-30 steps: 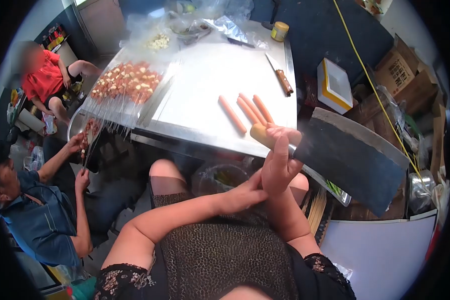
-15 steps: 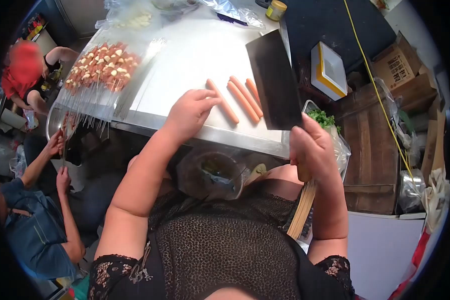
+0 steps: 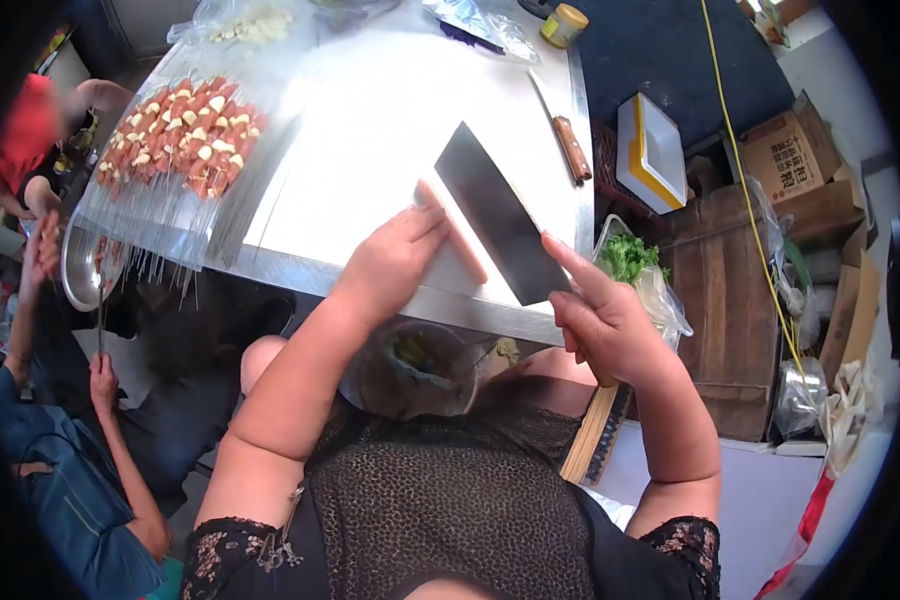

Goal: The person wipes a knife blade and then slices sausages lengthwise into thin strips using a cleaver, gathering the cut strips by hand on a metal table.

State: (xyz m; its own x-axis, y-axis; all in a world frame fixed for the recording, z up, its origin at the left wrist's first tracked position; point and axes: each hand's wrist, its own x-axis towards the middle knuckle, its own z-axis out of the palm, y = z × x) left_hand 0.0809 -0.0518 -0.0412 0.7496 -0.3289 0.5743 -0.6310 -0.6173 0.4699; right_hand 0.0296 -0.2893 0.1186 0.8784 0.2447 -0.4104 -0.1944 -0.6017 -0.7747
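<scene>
My left hand [image 3: 395, 262] is at the near side of the white table [image 3: 355, 140], its fingers pressed together on a long pink sausage [image 3: 467, 255]. In my right hand [image 3: 610, 318] is a cleaver [image 3: 500, 215], gripped by its handle. The broad dark blade is tilted just right of the sausage, its far end pointing up and left. The other sausages are hidden, apparently behind the blade. A slim knife with a wooden handle [image 3: 572, 148] lies near the table's right edge.
Skewers of meat and pale pieces [image 3: 185, 135] are piled at the table's left. A yellow-lidded jar [image 3: 564, 25] and a white-and-yellow box [image 3: 652, 155] stand right. Green herbs [image 3: 628, 258] fill a container. A bowl [image 3: 410, 365] is below the table. A co-worker's hand [image 3: 102, 382] holds a skewer.
The cleaver has swung left and lower, beside the sausage, uncovering the wooden-handled knife. My left fingers now press on the sausage. The other sausages are no longer visible.
</scene>
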